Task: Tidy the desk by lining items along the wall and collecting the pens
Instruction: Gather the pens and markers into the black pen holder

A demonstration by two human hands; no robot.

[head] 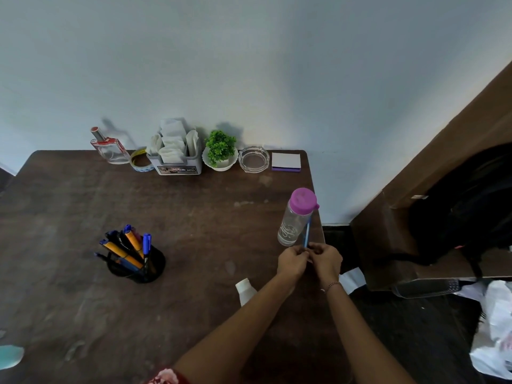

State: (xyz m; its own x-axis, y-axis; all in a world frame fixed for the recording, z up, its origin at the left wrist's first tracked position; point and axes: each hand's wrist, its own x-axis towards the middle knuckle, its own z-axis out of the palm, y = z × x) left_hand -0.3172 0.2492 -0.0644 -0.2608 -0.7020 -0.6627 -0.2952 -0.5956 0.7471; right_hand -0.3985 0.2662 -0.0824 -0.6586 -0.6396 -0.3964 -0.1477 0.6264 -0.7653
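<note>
My left hand (292,263) and my right hand (325,260) meet near the desk's right edge, both pinching the lower end of a thin blue pen (307,234) that points up beside a clear water bottle (293,223) with a purple cap. A black mesh pen holder (138,266) full of yellow and blue pens stands at centre left. Along the wall stand a glass perfume bottle (109,148), a tape roll (140,162), a tissue box (176,156), a small potted plant (220,151), a glass ashtray (253,159) and a sticky note pad (286,162).
A white bottle (245,289) lies on the dark wooden desk (83,217) just left of my left forearm. A pale teal object (9,356) sits at the front left edge. A brown cabinet with a black bag (465,212) and white plastic bags (496,336) are to the right.
</note>
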